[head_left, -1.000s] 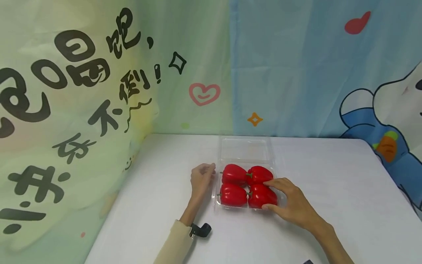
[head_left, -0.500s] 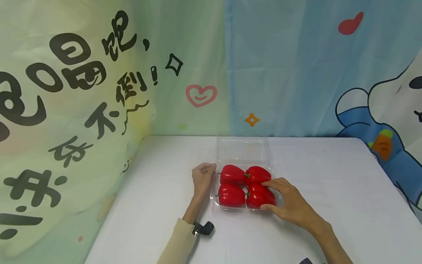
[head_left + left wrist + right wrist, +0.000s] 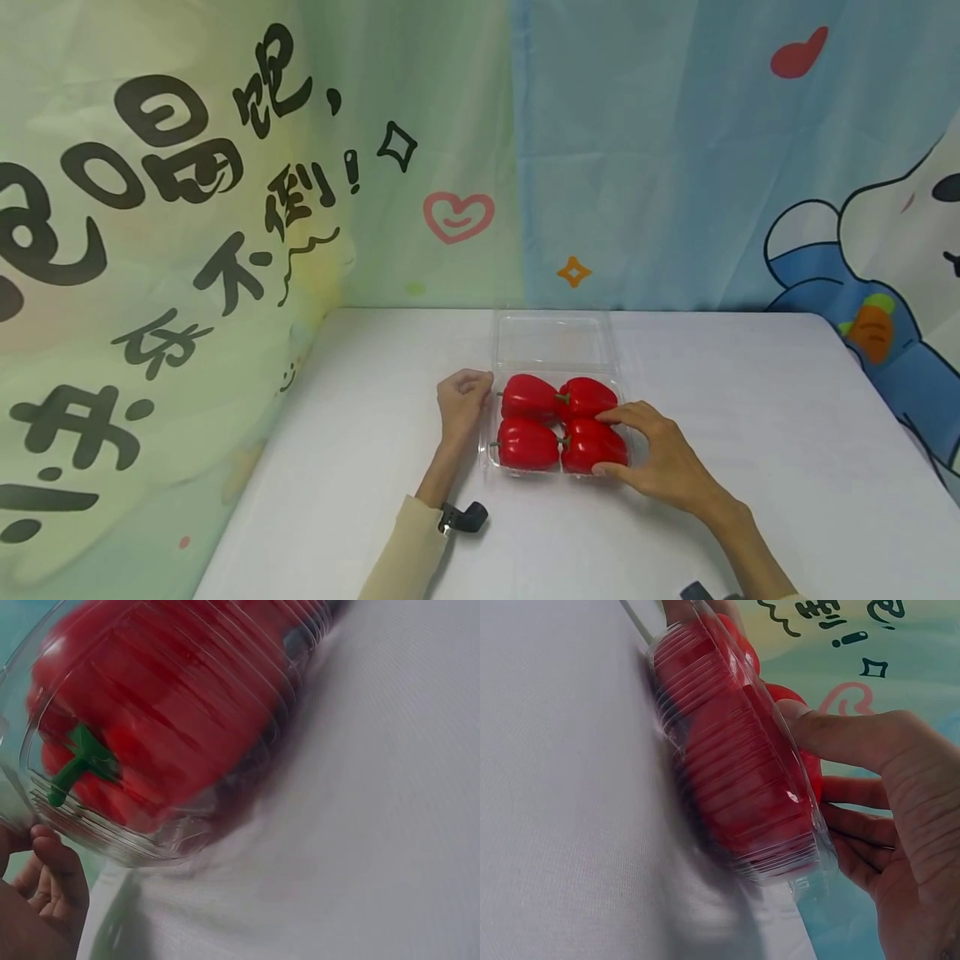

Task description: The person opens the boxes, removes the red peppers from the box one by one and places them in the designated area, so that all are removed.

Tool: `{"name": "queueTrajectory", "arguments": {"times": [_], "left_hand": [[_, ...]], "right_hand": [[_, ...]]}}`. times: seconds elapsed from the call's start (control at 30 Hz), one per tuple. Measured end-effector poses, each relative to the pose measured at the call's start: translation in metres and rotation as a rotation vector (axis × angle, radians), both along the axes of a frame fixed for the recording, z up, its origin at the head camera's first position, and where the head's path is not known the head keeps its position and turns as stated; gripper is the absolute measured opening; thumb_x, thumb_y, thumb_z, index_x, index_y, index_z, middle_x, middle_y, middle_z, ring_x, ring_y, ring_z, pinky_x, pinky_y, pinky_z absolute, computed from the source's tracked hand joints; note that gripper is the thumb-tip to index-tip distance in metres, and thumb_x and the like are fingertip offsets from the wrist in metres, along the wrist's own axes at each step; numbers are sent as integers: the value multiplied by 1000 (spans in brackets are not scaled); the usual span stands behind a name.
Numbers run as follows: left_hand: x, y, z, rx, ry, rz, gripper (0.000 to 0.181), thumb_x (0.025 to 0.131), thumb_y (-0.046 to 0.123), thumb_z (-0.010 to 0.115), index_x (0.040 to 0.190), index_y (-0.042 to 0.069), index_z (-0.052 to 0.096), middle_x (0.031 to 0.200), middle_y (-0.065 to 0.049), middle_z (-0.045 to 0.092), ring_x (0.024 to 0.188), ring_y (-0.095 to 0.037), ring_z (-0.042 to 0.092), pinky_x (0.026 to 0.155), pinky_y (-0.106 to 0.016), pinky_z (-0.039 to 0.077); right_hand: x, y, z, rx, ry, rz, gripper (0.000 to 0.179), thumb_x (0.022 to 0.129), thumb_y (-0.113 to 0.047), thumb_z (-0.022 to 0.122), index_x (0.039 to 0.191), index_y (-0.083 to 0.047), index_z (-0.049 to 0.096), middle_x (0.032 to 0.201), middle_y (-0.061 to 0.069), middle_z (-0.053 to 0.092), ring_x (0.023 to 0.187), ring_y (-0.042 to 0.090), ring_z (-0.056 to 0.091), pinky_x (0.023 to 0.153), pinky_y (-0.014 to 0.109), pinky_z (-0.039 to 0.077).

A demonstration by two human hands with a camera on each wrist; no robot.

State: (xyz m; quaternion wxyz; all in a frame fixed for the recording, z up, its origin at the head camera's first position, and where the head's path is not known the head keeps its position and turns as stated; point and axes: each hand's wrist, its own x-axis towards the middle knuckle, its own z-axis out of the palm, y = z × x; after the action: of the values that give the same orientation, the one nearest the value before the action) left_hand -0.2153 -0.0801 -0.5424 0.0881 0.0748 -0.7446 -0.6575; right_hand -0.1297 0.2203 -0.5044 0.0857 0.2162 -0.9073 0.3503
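A clear plastic clamshell box (image 3: 555, 342) stands on the table with its lid folded back. Inside it, several red bell peppers with green stems sit in two rows. My right hand (image 3: 663, 454) holds the front right bell pepper (image 3: 592, 448), its thumb at the near side and fingertips at the far side. In the right wrist view the thumb presses the pepper just above the ribbed box wall. At the box's left edge my left hand (image 3: 459, 408) pinches the rim; the left wrist view shows thumb and finger (image 3: 51, 844) meeting there beside a bell pepper (image 3: 172, 712).
The white table (image 3: 360, 400) extends around the box on all sides. A printed cloth backdrop (image 3: 637, 167) hangs behind and to the left. A black wrist camera (image 3: 467, 517) sits on the left wrist, and part of another (image 3: 696, 591) shows at the bottom edge.
The head view has shifted slightly, moving the whole scene a little. Both hands keep their places at the box and the pepper; the peppers have not visibly moved within the box.
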Motion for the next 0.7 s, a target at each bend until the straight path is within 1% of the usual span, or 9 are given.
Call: {"name": "queueTrajectory", "arguments": {"times": [0.13, 0.27, 0.4, 0.5, 0.7], "left_hand": [[1, 0, 0, 5, 1, -5, 19, 102, 16, 73, 98, -2, 78, 79, -21, 75, 61, -8, 60, 58, -19, 50], [1, -1, -1, 22, 11, -18, 18, 102, 15, 74, 99, -3, 78, 82, -22, 76, 62, -7, 62, 59, -18, 52], [0, -2, -1, 36, 17, -26, 17, 102, 13, 74, 99, -3, 78, 84, -27, 76, 61, -9, 61, 60, -17, 52], [-1, -2, -2, 44, 22, -24, 16, 101, 12, 75, 99, -4, 78, 86, -31, 76, 61, -10, 61, 59, -17, 51], [0, 0, 0, 47, 36, -10, 15, 100, 11, 77, 99, -5, 79, 90, -31, 78, 62, -10, 63, 58, -17, 51]], "right_hand": [[-1, 0, -2, -28, 3, -1, 63, 73, -30, 103, 129, -19, 75, 126, 0, 76, 117, 24, 70, 96, 60, 63], [-3, 1, -3, -56, 1, -2, 63, 72, -29, 103, 128, -18, 75, 124, -2, 77, 108, 15, 68, 93, 51, 65], [-4, 3, -2, -77, -1, 0, 63, 73, -28, 103, 128, -18, 75, 123, -3, 77, 103, 6, 64, 90, 45, 64], [-4, 4, 0, -90, -6, 6, 63, 73, -27, 103, 129, -18, 75, 124, -3, 77, 103, 5, 64, 90, 44, 64], [-3, 6, 3, -120, -24, 11, 61, 75, -27, 101, 130, -20, 74, 125, -2, 77, 104, 7, 64, 88, 38, 63]]}}
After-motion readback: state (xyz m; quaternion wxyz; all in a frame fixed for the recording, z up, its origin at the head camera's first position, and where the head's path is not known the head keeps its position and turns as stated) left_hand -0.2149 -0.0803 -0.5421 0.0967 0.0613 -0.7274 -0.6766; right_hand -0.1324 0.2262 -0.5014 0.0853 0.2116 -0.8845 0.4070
